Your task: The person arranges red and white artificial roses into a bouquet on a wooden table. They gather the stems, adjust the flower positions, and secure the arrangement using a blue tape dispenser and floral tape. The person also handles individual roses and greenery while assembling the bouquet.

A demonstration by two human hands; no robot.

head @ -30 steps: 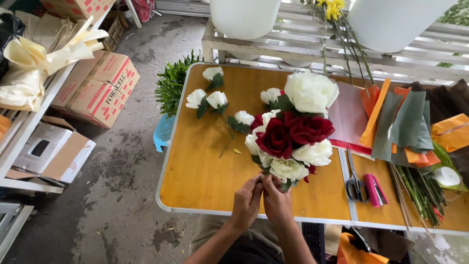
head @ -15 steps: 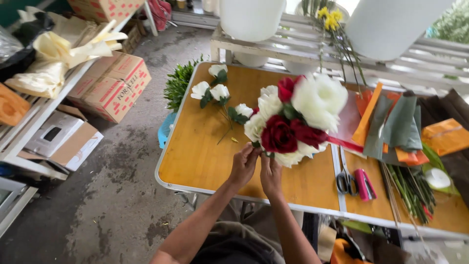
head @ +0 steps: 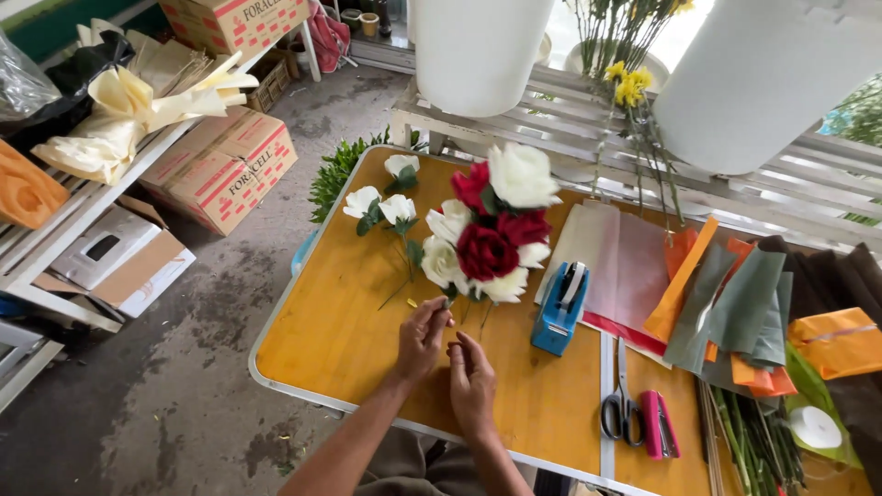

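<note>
Both hands are working over the near middle of the wooden table [head: 349, 340]. Left hand [head: 421, 340] is pinching its fingertips closed around the lower stems of the bouquet [head: 487, 234], while the right hand [head: 471, 381] is hovering just beside it with fingers loosely curled and fingertips pointing toward the stems; whether it is touching them, I cannot tell. That bunch of red and white roses is lying on the table, heads pointing toward the far edge, stems toward the person.

Three loose white roses [head: 381, 197] are lying near the far left corner, close beside the bunch. A blue tape dispenser [head: 559, 308] is standing just right of the flowers, against a stack of pale pink wrapping paper [head: 625, 266]. Scissors [head: 620, 400] and a pink stapler [head: 658, 424] are lying near the front edge, to the right. Orange and grey-green paper sheets [head: 735, 308] are fanning out along the right side, with green stems [head: 753, 441] beneath them near the right front corner.
</note>
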